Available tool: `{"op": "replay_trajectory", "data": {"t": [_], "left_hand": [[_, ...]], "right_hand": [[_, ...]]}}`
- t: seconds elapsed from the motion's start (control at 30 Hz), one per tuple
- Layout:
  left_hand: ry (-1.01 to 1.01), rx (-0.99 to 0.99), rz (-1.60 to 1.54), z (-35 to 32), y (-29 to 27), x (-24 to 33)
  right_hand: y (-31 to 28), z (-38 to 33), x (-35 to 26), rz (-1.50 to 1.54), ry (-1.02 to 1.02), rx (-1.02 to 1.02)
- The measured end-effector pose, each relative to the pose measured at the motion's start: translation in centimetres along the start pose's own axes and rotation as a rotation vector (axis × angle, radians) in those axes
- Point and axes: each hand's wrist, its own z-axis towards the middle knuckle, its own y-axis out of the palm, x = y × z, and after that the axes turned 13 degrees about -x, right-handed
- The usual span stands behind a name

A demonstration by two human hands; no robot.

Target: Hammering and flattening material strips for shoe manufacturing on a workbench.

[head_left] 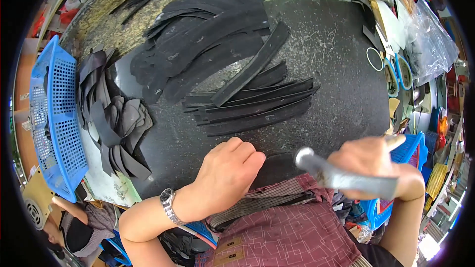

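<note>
My right hand is closed round a hammer, smeared by motion. The hammer's grey metal head has a shiny round face at one end and a wide flat end at the other. At the table's near edge my left hand is curled closed, its knuckles up; whatever its fingers hold is hidden under it. A dark piece lies just right of that hand, hard to tell from the black top. Beyond the left hand, several narrow black strips lie stacked, with one strip slanting across them.
Wide black curved pieces are heaped farther back. Dark grey pieces pile up on the left, beside a blue basket. Blue-handled scissors and a clear plastic bag lie right. Another person is at lower left.
</note>
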Motion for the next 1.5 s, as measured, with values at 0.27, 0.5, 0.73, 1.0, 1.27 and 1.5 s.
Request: {"op": "replay_trajectory", "data": {"t": [0.27, 0.5, 0.73, 1.0, 1.27, 1.5], "left_hand": [[0.083, 0.059, -0.08, 2.7, 1.2, 0.7], [0.38, 0.081, 0.224, 2.1, 1.8, 0.2], [0.458, 0.055, 0.479, 1.9, 1.8, 0.5], [0.465, 0.088, 0.52, 1.6, 1.8, 0.4], [0.32, 0.107, 0.396, -0.8, 1.8, -0.3], [0.234, 0.151, 0.336, -3.1, 1.9, -0.9]], "right_hand": [[3.7, -0.2, -0.6, -0.018, 0.028, 0.024], [3.4, -0.9, -0.2, -0.015, 0.031, -0.014], [1.1, 0.2, 0.2, -0.096, 0.018, -0.002], [1.6, 1.1, -0.2, -0.162, -0.018, -0.07], [1.3, 2.9, -0.8, -0.288, -0.105, -0.085], [0.8, 5.1, -0.8, -0.28, -0.195, -0.131]]}}
